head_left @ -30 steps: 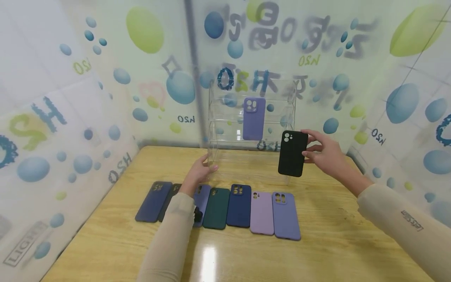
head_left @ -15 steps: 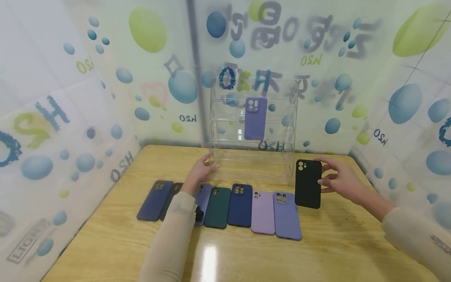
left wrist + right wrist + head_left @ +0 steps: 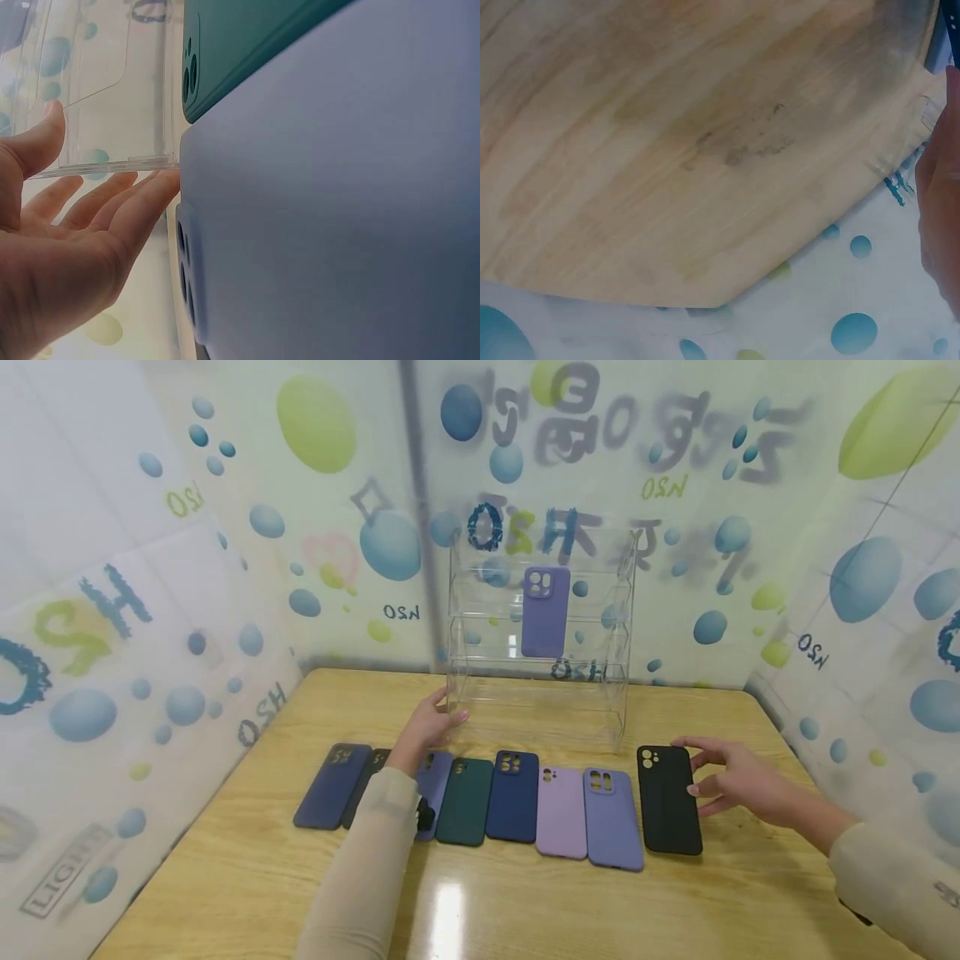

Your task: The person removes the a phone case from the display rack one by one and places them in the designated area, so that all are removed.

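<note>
My right hand pinches a black phone case by its right edge, at the right end of a row of cases; I cannot tell whether it touches the table. In the right wrist view only part of that hand shows. My left hand holds the left side of a clear acrylic display rack. The left wrist view has the thumb on one side of the rack's panel and the fingers on the other. A purple phone case stands on the rack.
Across the wooden table lie a dark blue case, a dark case partly behind the left arm, a green case, a navy case, a pink case and a periwinkle case. Patterned curtains enclose the table.
My right hand has carried the black phone case down and to the right, from in front of the rack to beside the periwinkle case. The left hand stays on the rack.
</note>
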Tool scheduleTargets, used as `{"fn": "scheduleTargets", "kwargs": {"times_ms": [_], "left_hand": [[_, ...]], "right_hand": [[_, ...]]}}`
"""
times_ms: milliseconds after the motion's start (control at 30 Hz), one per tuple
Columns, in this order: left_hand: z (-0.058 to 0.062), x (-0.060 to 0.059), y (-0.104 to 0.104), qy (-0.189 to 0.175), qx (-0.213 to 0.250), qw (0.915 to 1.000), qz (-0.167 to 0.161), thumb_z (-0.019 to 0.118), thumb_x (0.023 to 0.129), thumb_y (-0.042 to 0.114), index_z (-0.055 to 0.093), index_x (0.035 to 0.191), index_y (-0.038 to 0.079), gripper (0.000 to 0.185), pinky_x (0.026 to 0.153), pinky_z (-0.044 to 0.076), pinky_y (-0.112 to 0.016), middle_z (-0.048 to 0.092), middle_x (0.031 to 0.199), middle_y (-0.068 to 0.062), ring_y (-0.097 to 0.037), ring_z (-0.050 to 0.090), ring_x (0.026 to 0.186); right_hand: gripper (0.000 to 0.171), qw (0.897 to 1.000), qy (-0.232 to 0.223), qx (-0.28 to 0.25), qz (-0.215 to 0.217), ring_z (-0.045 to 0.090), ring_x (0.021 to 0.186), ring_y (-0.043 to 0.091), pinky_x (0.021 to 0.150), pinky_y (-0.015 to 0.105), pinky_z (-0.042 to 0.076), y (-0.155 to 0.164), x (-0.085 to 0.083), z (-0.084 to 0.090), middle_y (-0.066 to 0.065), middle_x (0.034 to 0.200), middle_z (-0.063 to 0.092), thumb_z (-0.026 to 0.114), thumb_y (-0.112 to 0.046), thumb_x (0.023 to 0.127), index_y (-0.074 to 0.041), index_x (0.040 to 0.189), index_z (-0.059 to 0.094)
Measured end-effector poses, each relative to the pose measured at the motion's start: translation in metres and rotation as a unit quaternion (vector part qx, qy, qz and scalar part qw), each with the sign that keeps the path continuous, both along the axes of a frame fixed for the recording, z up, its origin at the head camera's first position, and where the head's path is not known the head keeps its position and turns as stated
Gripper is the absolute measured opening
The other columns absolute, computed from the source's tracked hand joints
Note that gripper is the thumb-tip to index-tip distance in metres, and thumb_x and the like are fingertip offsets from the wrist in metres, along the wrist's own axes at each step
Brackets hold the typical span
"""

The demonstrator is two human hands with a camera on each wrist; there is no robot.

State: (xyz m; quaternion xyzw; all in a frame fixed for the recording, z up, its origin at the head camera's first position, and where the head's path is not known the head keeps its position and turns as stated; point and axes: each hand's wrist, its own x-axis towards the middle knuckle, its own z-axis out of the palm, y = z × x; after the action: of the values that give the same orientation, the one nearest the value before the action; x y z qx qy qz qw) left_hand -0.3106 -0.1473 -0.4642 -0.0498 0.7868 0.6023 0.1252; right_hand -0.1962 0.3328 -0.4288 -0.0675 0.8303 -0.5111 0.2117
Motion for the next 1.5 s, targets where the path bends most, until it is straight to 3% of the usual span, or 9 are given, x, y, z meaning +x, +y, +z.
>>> {"fn": "scheduleTargets", "kwargs": {"times_ms": [100, 333, 533, 667, 867, 1167, 1500], "left_hand": [[0.000, 0.000, 0.000, 0.001, -0.007, 1.0000, -0.001, 0.065, 0.096, 0.025, 0.021, 0.156, 0.034, 0.076, 0.101, 0.049, -0.051, 0.035, 0.156, -0.015, -0.038, 0.050, 0.132], [0.001, -0.001, 0.000, 0.005, -0.010, 0.9999, -0.005, 0.066, 0.095, 0.026, 0.023, 0.156, 0.032, 0.076, 0.102, 0.048, -0.051, 0.035, 0.156, -0.017, -0.039, 0.050, 0.132], [0.002, 0.000, -0.001, 0.002, -0.007, 1.0000, -0.001, 0.068, 0.094, 0.026, 0.024, 0.156, 0.031, 0.077, 0.102, 0.048, -0.051, 0.036, 0.156, -0.017, -0.039, 0.050, 0.132], [0.002, 0.001, -0.002, 0.002, -0.013, 0.9999, -0.004, 0.067, 0.094, 0.027, 0.023, 0.157, 0.030, 0.077, 0.101, 0.049, -0.051, 0.036, 0.156, -0.017, -0.039, 0.050, 0.132], [0.001, 0.001, -0.003, 0.000, -0.012, 0.9999, -0.004, 0.067, 0.094, 0.027, 0.021, 0.157, 0.029, 0.078, 0.101, 0.049, -0.050, 0.036, 0.156, -0.017, -0.038, 0.049, 0.133], [0.000, 0.000, -0.001, 0.001, -0.006, 1.0000, -0.002, 0.067, 0.094, 0.028, 0.023, 0.157, 0.030, 0.077, 0.103, 0.048, -0.051, 0.036, 0.155, -0.017, -0.038, 0.050, 0.132], [0.001, 0.001, -0.001, 0.006, -0.004, 1.0000, -0.003, 0.068, 0.093, 0.027, 0.025, 0.156, 0.033, 0.076, 0.101, 0.049, -0.050, 0.036, 0.156, -0.015, -0.036, 0.050, 0.132]], "right_hand": [[0.076, 1.000, -0.017, -0.007, -0.003, 0.063, 0.107, 0.034, 0.078, 0.051, 0.059, 0.000, 0.003, -0.005, 0.033, 0.141, 0.032, 0.062, 0.001, 0.088, -0.010, 0.154, 0.026], [0.080, 0.999, -0.025, -0.016, -0.026, 0.065, 0.092, 0.027, 0.074, 0.050, 0.060, 0.000, 0.003, -0.023, 0.026, 0.123, 0.045, 0.070, -0.001, 0.085, -0.008, 0.152, 0.029], [0.080, 0.999, -0.028, -0.026, -0.029, 0.066, 0.089, 0.026, 0.073, 0.050, 0.060, 0.000, 0.003, -0.030, 0.025, 0.119, 0.047, 0.070, 0.000, 0.083, -0.006, 0.152, 0.030], [0.079, 0.999, -0.035, -0.019, -0.024, 0.066, 0.090, 0.027, 0.072, 0.050, 0.060, -0.002, 0.003, -0.033, 0.026, 0.121, 0.047, 0.067, 0.002, 0.082, -0.007, 0.152, 0.030], [0.079, 0.998, -0.037, 0.032, -0.029, 0.065, 0.097, 0.027, 0.071, 0.046, 0.060, -0.004, 0.001, -0.037, 0.025, 0.123, 0.050, 0.062, 0.005, 0.078, -0.008, 0.151, 0.033], [0.068, 0.997, -0.063, 0.041, -0.027, 0.066, 0.098, 0.026, 0.076, 0.046, 0.060, -0.005, 0.002, -0.037, 0.029, 0.126, 0.048, 0.062, -0.003, 0.087, 0.001, 0.149, 0.032], [0.070, 0.997, -0.052, 0.056, -0.026, 0.066, 0.102, 0.025, 0.078, 0.043, 0.060, -0.006, 0.000, -0.039, 0.032, 0.133, 0.042, 0.063, -0.004, 0.090, 0.005, 0.150, 0.027]]}}
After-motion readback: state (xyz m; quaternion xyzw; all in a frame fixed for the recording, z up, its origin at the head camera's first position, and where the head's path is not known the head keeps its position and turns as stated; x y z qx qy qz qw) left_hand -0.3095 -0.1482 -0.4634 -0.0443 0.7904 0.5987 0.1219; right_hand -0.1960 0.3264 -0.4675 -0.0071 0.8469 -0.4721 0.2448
